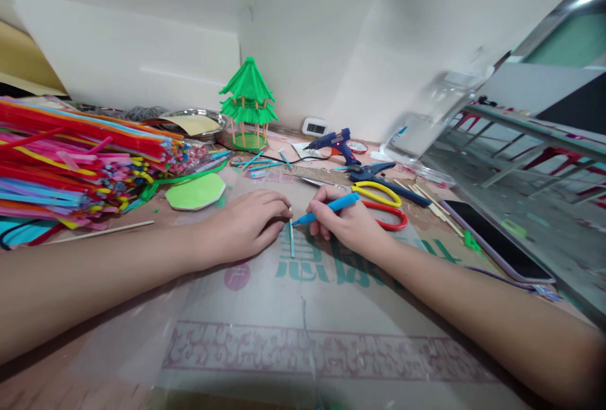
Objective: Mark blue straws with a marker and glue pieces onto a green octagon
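My left hand [246, 224] rests on the cardboard sheet [303, 309], fingers curled and pressing down the top of a thin light-blue stick [291, 238]. My right hand [348, 221] grips a blue craft knife [326, 207] like a pen. Its tip touches the stick just below my left fingertips. The stick lies upright-to-me on the cardboard, between both hands.
A big pile of coloured straws [71, 158] fills the left. A green pagoda model [247, 104], green octagon piece [196, 192], metal dish [199, 121], blue glue gun [335, 142], pliers [372, 172], yellow scissors [379, 192], red scissors [391, 216] and phone [497, 240] lie around.
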Available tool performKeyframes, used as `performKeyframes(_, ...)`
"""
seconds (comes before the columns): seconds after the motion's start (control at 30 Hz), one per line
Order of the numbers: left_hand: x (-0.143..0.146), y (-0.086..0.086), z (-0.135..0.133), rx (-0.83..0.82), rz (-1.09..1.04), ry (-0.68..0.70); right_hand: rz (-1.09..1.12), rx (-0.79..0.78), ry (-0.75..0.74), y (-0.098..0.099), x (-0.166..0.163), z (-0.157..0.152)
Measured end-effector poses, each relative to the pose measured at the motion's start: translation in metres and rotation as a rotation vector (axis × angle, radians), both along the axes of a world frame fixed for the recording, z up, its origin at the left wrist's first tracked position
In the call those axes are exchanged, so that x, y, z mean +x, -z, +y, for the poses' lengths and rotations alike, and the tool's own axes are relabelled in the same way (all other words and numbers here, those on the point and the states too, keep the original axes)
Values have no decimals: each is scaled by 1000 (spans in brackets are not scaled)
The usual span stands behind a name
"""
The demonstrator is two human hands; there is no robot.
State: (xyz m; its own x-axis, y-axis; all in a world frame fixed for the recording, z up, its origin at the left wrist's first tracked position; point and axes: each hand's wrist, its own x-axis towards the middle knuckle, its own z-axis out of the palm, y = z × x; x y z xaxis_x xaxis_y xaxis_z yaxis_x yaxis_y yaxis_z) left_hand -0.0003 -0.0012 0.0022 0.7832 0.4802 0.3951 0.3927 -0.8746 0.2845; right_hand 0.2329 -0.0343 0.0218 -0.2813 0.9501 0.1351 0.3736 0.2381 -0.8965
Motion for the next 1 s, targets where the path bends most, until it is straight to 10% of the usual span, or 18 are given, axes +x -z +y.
performKeyframes(1.0,-1,1,0,6,-4,-5,-9,-51,-45,-3,1,-5)
